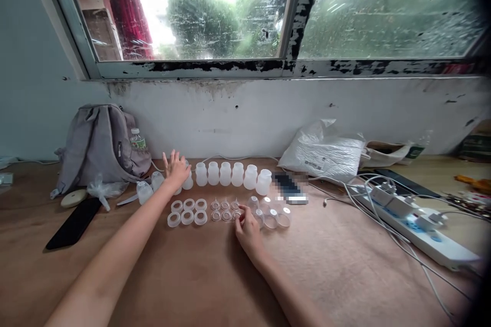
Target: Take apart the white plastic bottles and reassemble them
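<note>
On a brown table stands a row of small white plastic bottles near the wall. My left hand reaches to the left end of this row, fingers spread over a bottle there. In front lie several white rings, small clear nipple-shaped parts and clear caps. My right hand rests by the small clear parts, its fingertips pinching one at the right end of their row.
A grey backpack with a water bottle leans at the back left, a black phone in front of it. A white plastic bag, another phone and a power strip with cables lie on the right.
</note>
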The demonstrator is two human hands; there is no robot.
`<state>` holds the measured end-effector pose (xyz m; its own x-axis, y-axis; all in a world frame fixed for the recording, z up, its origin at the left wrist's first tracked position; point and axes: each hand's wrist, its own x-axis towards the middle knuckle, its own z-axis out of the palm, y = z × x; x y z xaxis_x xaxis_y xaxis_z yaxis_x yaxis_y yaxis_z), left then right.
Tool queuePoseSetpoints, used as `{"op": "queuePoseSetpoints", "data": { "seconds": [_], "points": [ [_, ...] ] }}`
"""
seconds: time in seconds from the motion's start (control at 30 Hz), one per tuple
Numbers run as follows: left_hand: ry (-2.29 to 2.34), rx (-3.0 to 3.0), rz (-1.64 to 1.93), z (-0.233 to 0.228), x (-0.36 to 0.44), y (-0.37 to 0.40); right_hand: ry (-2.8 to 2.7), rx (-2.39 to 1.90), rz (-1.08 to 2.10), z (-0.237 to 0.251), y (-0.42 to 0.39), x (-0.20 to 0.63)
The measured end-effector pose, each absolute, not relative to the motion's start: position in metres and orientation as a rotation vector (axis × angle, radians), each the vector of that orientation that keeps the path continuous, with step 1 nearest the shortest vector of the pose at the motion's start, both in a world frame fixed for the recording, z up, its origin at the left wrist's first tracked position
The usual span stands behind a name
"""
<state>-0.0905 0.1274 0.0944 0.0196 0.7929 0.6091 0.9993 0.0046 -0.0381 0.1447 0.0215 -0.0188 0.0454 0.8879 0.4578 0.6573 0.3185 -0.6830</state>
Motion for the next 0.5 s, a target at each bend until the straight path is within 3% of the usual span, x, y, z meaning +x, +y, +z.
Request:
{"op": "queuePoseSetpoints", "data": {
  "seconds": [0.23,0.5],
  "points": [
    [-1.69,-1.809,-0.902,0.089,-0.075,0.092,-1.691,-1.394,0.329,-0.019,0.02,0.143],
    [-1.481,-1.736,-1.669,0.087,-0.044,0.002,-1.672,-1.406,0.392,-0.015,0.019,0.144]
  ]
}}
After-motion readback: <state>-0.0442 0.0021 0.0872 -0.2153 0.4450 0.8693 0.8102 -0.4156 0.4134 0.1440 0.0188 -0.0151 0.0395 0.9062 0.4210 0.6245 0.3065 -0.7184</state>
